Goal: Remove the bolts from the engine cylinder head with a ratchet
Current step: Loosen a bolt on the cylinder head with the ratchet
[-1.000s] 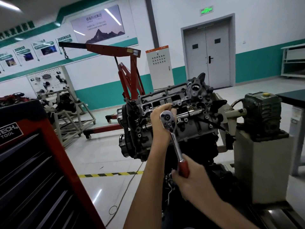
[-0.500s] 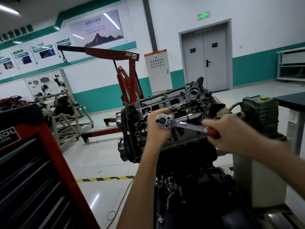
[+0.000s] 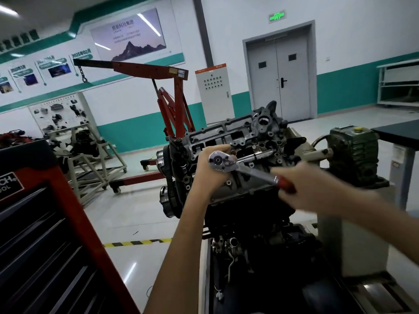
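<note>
The grey engine cylinder head [image 3: 229, 137] sits tilted on a stand in the middle of the view. A chrome ratchet [image 3: 244, 168] with a red grip lies across its face, head at the left, handle pointing right and slightly down. My left hand [image 3: 208, 171] curls around the ratchet's head from behind and steadies it against the engine. My right hand [image 3: 310, 186], blurred by motion, grips the red handle end. The bolt under the ratchet head is hidden. A chrome extension bar [image 3: 260, 154] lies on the cylinder head just above the ratchet.
A red tool cabinet [image 3: 45, 234] stands close at the left. A red engine crane [image 3: 163, 91] is behind the engine. The green gearbox [image 3: 353, 152] of the engine stand is at the right, beside a dark table [image 3: 399, 132]. Yellow-black tape marks the floor.
My right hand swung the ratchet handle from pointing down, up to the right; since half a second ago it has dropped slightly. My left hand stayed on the ratchet head.
</note>
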`<state>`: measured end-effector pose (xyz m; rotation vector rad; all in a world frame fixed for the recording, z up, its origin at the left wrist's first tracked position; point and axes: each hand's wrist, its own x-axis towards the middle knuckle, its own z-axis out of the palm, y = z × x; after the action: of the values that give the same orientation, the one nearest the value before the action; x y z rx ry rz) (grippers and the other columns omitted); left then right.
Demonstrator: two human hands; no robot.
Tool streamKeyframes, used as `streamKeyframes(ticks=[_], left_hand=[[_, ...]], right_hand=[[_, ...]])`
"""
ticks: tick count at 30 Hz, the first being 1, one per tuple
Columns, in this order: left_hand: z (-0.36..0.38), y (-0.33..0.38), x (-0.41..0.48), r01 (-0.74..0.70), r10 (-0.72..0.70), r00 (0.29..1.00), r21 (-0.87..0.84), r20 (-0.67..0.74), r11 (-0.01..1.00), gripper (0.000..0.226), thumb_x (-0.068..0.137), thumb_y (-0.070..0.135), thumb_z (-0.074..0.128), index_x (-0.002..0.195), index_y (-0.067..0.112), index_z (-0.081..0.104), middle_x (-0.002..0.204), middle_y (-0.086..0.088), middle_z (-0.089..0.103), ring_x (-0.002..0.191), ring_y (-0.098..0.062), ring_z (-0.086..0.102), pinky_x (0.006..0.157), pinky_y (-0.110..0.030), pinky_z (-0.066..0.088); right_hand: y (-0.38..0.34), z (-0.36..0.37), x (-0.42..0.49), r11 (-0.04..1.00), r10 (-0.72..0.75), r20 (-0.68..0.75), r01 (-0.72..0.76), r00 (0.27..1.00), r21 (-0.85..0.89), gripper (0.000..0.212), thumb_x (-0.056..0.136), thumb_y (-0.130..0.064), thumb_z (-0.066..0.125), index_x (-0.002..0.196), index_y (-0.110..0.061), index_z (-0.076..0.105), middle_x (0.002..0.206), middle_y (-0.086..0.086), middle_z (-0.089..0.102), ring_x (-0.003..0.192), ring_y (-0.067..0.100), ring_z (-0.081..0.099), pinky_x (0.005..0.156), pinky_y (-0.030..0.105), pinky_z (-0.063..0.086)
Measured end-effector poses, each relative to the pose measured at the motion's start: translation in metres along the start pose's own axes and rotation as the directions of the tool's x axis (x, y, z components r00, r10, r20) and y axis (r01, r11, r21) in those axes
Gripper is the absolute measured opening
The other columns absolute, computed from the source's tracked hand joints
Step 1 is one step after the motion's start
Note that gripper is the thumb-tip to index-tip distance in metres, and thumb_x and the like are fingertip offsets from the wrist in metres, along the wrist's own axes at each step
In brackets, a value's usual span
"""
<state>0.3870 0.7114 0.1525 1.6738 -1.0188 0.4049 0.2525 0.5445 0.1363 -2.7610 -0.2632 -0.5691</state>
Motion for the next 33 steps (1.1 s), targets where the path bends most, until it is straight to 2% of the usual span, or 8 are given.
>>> streamKeyframes(ticks=[2, 4, 8, 14, 20, 25, 29, 33], left_hand=[[-0.001, 0.006, 0.002, -0.056, 0.047, 0.990, 0.071, 0.134, 0.996, 0.034, 0.079, -0.005, 0.057, 0.057, 0.015, 0.042, 0.053, 0.004, 0.038, 0.049, -0.002, 0.033, 0.049, -0.020, 0.027], [0.006, 0.008, 0.000, -0.073, 0.068, 0.993, 0.055, 0.092, 0.996, 0.029, 0.074, 0.006, 0.053, 0.053, 0.017, 0.037, 0.053, 0.000, 0.035, 0.051, -0.006, 0.030, 0.051, -0.025, 0.023], [0.020, 0.002, -0.005, -0.017, 0.008, 0.985, -0.050, -0.175, 0.999, 0.043, 0.080, -0.001, 0.052, 0.054, 0.021, 0.025, 0.054, 0.000, 0.023, 0.055, -0.016, 0.022, 0.058, -0.032, 0.020], [0.026, 0.001, -0.003, 0.018, -0.040, 0.971, -0.094, -0.237, 0.995, 0.043, 0.085, -0.009, 0.055, 0.052, 0.012, 0.038, 0.052, 0.008, 0.030, 0.046, 0.000, 0.027, 0.051, -0.017, 0.023], [0.010, 0.003, -0.003, -0.027, 0.026, 0.998, -0.023, -0.055, 0.999, 0.033, 0.078, 0.001, 0.058, 0.056, 0.019, 0.042, 0.058, 0.005, 0.037, 0.063, -0.013, 0.038, 0.061, -0.029, 0.033], [0.009, 0.010, 0.007, -0.068, 0.060, 0.992, 0.068, 0.108, 0.995, 0.026, 0.069, 0.011, 0.052, 0.051, 0.023, 0.039, 0.045, 0.011, 0.040, 0.046, -0.002, 0.032, 0.050, -0.021, 0.028], [0.024, 0.002, 0.004, 0.006, -0.023, 0.981, -0.091, -0.192, 0.996, 0.051, 0.079, -0.009, 0.056, 0.050, 0.026, 0.033, 0.043, 0.013, 0.031, 0.042, -0.002, 0.028, 0.050, -0.023, 0.027], [0.034, 0.001, 0.006, 0.015, -0.056, 0.946, -0.131, -0.318, 0.991, 0.053, 0.084, -0.014, 0.054, 0.053, 0.022, 0.029, 0.051, 0.008, 0.028, 0.044, -0.002, 0.025, 0.051, -0.017, 0.025]], right_hand=[[0.014, -0.029, 0.012, 0.951, -0.050, -0.079, 0.023, 0.996, -0.307, 0.012, 0.082, -0.017, 0.059, 0.082, -0.027, 0.052, 0.053, -0.012, 0.047, 0.045, -0.004, 0.046, 0.041, 0.009, 0.033], [0.017, -0.030, 0.012, 0.934, -0.047, -0.114, 0.003, 0.992, -0.357, 0.009, 0.081, -0.019, 0.059, 0.085, -0.024, 0.053, 0.054, -0.014, 0.046, 0.047, -0.006, 0.045, 0.041, 0.007, 0.030], [-0.012, 0.040, -0.015, 0.983, 0.144, -0.141, -0.125, 0.979, 0.131, 0.017, 0.078, -0.015, 0.060, 0.077, -0.027, 0.048, 0.055, -0.007, 0.048, 0.043, 0.006, 0.048, 0.043, 0.012, 0.034], [-0.088, 0.115, -0.018, 0.650, 0.302, -0.108, -0.122, 0.947, 0.750, 0.025, 0.078, -0.005, 0.059, 0.066, -0.020, 0.043, 0.052, -0.001, 0.042, 0.039, 0.005, 0.038, 0.041, 0.014, 0.035], [-0.006, 0.033, -0.012, 0.981, 0.072, -0.078, -0.057, 0.994, 0.185, 0.013, 0.077, -0.009, 0.060, 0.076, -0.020, 0.055, 0.058, -0.007, 0.051, 0.043, 0.004, 0.048, 0.045, 0.014, 0.039], [0.023, -0.030, 0.011, 0.959, -0.031, -0.131, -0.007, 0.991, -0.282, 0.015, 0.079, -0.019, 0.057, 0.078, -0.030, 0.046, 0.055, -0.013, 0.050, 0.048, -0.005, 0.048, 0.045, 0.007, 0.028], [-0.005, 0.032, -0.012, 0.989, 0.126, -0.177, -0.109, 0.976, 0.103, 0.020, 0.077, -0.013, 0.060, 0.074, -0.024, 0.045, 0.057, -0.003, 0.054, 0.047, 0.012, 0.053, 0.046, 0.022, 0.043], [-0.064, 0.097, -0.021, 0.728, 0.287, -0.144, -0.117, 0.947, 0.676, 0.022, 0.077, -0.005, 0.061, 0.067, -0.014, 0.044, 0.047, -0.003, 0.043, 0.035, 0.006, 0.039, 0.040, 0.018, 0.036]])
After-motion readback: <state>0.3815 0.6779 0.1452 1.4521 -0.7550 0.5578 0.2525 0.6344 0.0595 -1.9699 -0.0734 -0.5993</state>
